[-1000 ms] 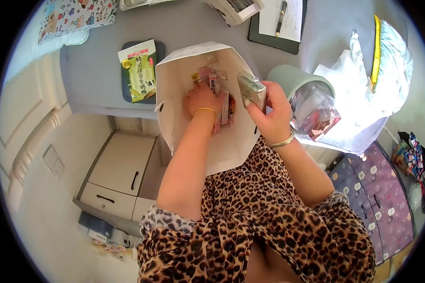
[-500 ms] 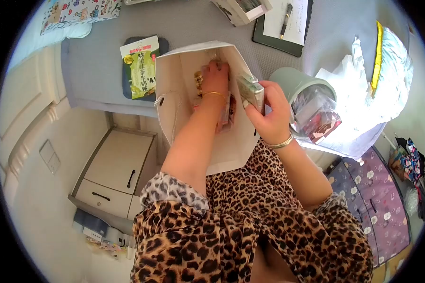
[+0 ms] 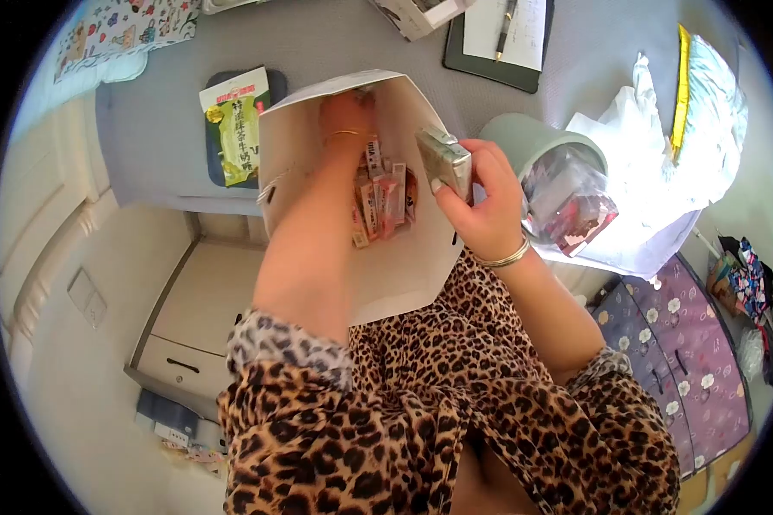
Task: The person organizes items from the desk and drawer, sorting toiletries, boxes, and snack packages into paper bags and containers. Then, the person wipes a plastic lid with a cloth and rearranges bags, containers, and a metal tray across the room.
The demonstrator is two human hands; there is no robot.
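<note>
"While the left hand [image 3: 346, 118] is deep inside the white bag [image 3: 404, 279], where's the silvery pack [image 3: 446, 163]?"

"Beside the bag's right rim, firmly pinched by the right hand [image 3: 494, 203], long axis slanting far-left to near-right."

"And the left grip?"

"Fingers hidden; I can't tell. Small packets [image 3: 386, 204] inside point roughly far to near."

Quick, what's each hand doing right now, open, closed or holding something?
Left hand: inside the white bag, fingers mostly hidden; whether it grips anything cannot be told.
Right hand: closed, holding a silvery pack.
</note>
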